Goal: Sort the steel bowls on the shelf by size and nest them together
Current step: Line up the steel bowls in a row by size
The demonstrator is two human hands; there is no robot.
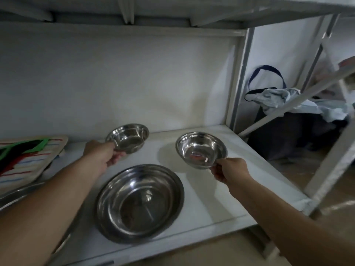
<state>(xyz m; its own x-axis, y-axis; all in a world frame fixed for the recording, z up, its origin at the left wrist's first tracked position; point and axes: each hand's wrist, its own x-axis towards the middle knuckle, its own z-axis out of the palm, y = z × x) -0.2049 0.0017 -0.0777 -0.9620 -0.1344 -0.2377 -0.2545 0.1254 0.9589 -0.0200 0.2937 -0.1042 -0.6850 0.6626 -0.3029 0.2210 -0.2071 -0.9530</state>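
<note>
A big round shiny steel bowl (pixel 139 203) sits at the front of the white shelf (pixel 207 191). Behind it, the left hand (pixel 99 156) has its grip pinched on the rim of a small shiny steel bowl (pixel 127 137). The right hand (pixel 229 169) pinches a middle-sized steel bowl (pixel 201 149) by its rim, tilted above the shelf.

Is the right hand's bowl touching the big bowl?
Apart. The head view shows the bowl held by its rim in the right hand, with white shelf visible between it and the big bowl.
</note>
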